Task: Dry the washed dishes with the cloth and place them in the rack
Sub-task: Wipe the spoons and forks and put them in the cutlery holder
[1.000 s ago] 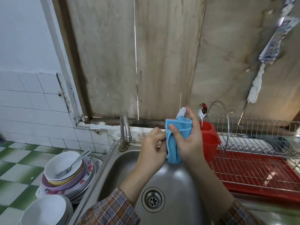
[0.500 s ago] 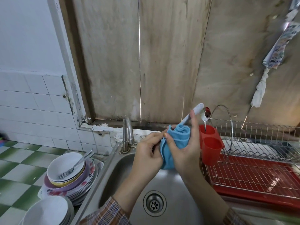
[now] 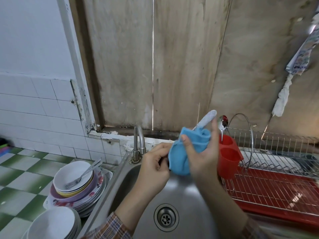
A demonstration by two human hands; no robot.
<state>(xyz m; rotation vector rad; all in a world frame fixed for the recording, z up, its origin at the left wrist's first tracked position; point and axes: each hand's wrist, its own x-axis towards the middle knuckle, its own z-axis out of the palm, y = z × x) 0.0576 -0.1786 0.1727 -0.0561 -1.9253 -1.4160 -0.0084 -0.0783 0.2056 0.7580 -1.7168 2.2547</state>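
Your right hand [image 3: 202, 157] and left hand [image 3: 153, 168] meet above the stainless steel sink [image 3: 186, 192], with the wire dish rack [image 3: 276, 178] to your right and the stack of white and patterned plates and bowls [image 3: 77, 192] to your left. Your right fingers and thumb curl round the bunched blue cloth [image 3: 179, 161], just beside the rack's red plastic cutlery holder [image 3: 227, 157], while your left hand pinches the cloth's left edge. A pale grey utensil handle [image 3: 206, 119] sticks up from the cloth, tilted right.

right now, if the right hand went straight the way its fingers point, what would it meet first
Likely the wooden wall behind the sink; the right hand, gripping the blue cloth, might clip the spoon first, depth unclear.
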